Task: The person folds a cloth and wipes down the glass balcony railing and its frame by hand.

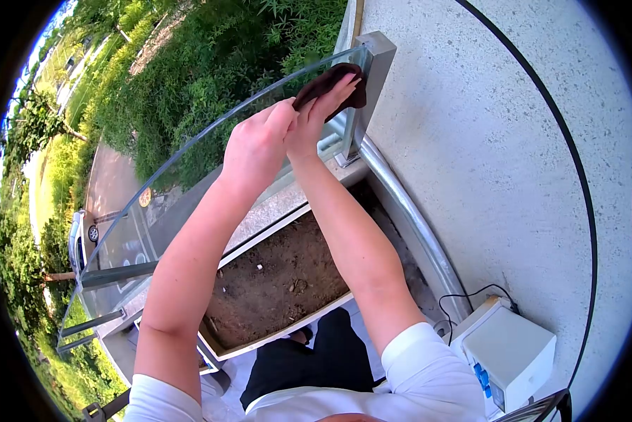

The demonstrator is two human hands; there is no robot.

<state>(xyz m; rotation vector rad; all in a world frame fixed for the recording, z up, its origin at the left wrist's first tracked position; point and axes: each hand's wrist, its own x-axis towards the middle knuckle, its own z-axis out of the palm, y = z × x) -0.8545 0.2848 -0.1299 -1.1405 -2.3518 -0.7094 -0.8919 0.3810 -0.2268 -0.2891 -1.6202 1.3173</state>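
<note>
A dark brown cloth (357,94) is bunched against the upper end of a glass railing panel (210,144), beside the metal post (379,60). My right hand (319,116) presses the cloth to the glass with its fingers stretched along it, and part of the cloth wraps round the hand. Close beside it, my left hand (260,137) is closed at the cloth's lower left corner, seemingly pinching it. The left fingertips are mostly hidden behind the knuckles.
Below my arms lies a planter box (281,281) of bare soil. A metal pipe (407,200) runs along the pale wall (485,141). At lower right stands a white box (509,348) with blue sockets and a black cable (569,133). Trees and a road lie beyond the glass.
</note>
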